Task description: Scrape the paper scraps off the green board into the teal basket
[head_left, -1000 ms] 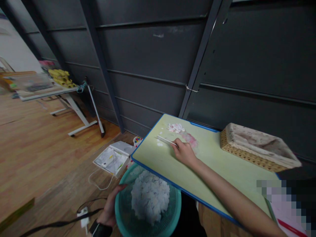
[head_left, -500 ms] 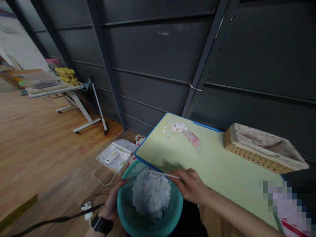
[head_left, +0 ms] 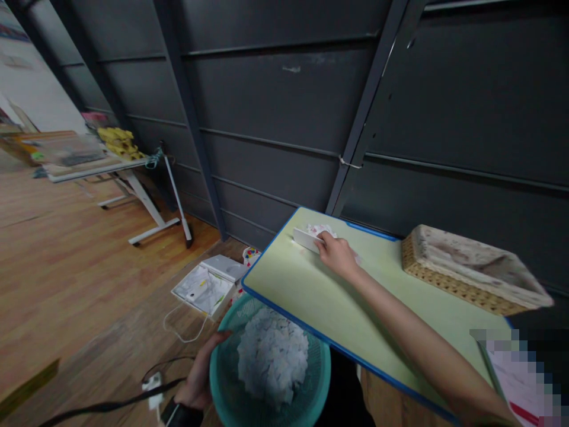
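Note:
My right hand (head_left: 336, 252) grips a flat white card-like scraper (head_left: 306, 239), held on edge on the yellow-green tabletop (head_left: 288, 279). Just beyond the scraper lies a small heap of white paper scraps (head_left: 320, 229); pinkish bits beside it are mostly hidden by my hand. With my left hand (head_left: 202, 370) I hold the rim of a teal plastic basket (head_left: 322, 379) below the table's front edge, fingers partly out of sight. Torn pale paper pieces (head_left: 273, 356) are piled inside the basket.
A cloth-lined wicker basket (head_left: 471, 267) stands at the table's back right. On the floor to the left are an open white box (head_left: 204, 287) and a power strip (head_left: 153, 388) with cables. A dark panelled wall (head_left: 275, 101) rises behind; a wheeled table (head_left: 89, 169) stands farther left.
My right hand has moved from above the teal basket up to the paper scraps on the table, carrying the white scraper. My left hand stays at the basket's rim.

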`<state>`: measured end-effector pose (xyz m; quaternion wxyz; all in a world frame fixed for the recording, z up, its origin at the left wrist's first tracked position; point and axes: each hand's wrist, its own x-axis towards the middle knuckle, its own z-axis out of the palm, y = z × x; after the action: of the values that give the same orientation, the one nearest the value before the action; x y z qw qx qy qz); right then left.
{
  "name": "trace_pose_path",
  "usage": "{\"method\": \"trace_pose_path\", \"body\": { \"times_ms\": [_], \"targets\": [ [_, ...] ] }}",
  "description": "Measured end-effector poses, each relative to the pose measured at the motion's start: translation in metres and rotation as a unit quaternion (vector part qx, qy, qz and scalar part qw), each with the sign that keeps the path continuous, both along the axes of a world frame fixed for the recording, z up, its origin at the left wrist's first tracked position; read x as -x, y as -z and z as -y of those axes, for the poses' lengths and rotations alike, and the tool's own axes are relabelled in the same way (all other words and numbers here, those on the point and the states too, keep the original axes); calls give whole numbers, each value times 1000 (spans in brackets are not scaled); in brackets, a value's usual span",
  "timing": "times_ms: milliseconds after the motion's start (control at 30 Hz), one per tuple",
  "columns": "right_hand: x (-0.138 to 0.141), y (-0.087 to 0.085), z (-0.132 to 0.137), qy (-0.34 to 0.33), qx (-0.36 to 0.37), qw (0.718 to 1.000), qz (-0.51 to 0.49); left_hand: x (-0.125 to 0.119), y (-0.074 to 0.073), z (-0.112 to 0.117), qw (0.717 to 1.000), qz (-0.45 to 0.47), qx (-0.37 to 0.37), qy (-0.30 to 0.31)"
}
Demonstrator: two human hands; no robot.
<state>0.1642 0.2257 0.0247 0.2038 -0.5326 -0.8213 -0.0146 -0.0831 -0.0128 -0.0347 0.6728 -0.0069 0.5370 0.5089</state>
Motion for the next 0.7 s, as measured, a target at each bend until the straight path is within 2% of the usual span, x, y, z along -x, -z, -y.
{"method": "trace_pose_path", "body": {
  "times_ms": [300, 500, 700],
  "targets": [
    [-4, -16, -24, 43, -8, 998, 37, 0, 0, 0, 999, -23, -30, -17],
    [7, -9, -37, 18, -4, 999, 32, 2, 0, 0, 999, -28, -24, -9],
    [5, -7, -34, -1, 11, 999, 50, 0, 0, 1, 999, -40, -29, -12]
  ]
}}
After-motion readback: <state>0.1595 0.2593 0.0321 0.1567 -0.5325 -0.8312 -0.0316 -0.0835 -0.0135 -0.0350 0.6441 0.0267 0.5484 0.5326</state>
